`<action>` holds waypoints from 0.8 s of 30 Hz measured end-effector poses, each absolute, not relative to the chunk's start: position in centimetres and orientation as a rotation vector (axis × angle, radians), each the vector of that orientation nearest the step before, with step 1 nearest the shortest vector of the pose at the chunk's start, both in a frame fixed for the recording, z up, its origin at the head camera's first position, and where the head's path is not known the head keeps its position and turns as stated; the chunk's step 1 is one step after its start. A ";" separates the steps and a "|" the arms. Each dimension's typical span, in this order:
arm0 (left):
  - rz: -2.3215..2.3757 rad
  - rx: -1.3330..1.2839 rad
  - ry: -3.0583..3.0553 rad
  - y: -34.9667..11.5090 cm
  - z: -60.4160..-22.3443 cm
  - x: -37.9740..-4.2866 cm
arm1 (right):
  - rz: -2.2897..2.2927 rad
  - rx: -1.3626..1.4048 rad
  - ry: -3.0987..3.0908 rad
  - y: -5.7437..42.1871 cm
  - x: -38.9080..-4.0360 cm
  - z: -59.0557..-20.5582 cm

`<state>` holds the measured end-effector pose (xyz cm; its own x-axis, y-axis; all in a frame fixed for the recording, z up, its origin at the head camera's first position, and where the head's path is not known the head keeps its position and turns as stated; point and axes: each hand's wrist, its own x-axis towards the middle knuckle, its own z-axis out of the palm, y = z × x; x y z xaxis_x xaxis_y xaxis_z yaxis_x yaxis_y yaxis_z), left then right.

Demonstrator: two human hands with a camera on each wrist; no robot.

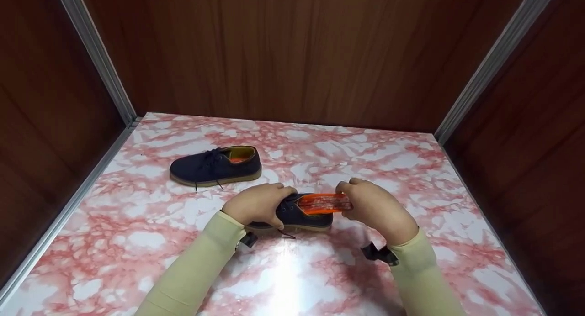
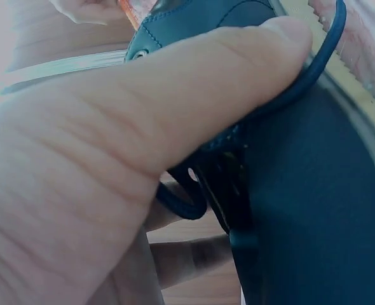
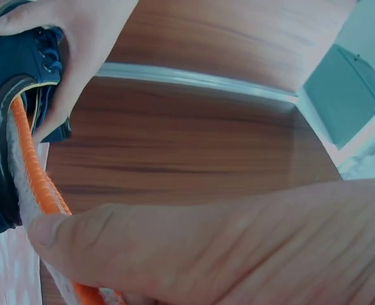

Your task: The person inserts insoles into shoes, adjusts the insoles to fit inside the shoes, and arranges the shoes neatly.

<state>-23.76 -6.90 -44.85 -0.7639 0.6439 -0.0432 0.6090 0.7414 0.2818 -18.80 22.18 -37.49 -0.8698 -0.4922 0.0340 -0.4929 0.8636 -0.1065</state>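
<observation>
A dark navy lace-up shoe stands on the table in front of me, toe to the left. My left hand grips it across the laces, thumb on the near side and fingers over the far side. An orange-edged insole with a greyish fuzzy face sticks out of the shoe's opening, its front part hidden inside. The heel end of this insole is pinched by my right hand, the thumb lying along its edge in the right wrist view. A loose lace hangs beside my left thumb.
A matching navy shoe stands farther back on the left, with orange showing inside it. The red-and-white marbled tabletop is bounded by dark wood panels with metal edge strips at the corners.
</observation>
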 end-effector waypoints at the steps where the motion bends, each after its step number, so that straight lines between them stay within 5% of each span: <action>1: 0.378 1.019 2.802 -6.9 -44.9 -23.8 | 0.187 0.809 -3.020 22.2 -18.8 -37.5; 24: 0.402 1.055 2.798 -6.9 -45.0 -23.8 | 0.263 0.882 -3.001 22.2 -19.4 -38.2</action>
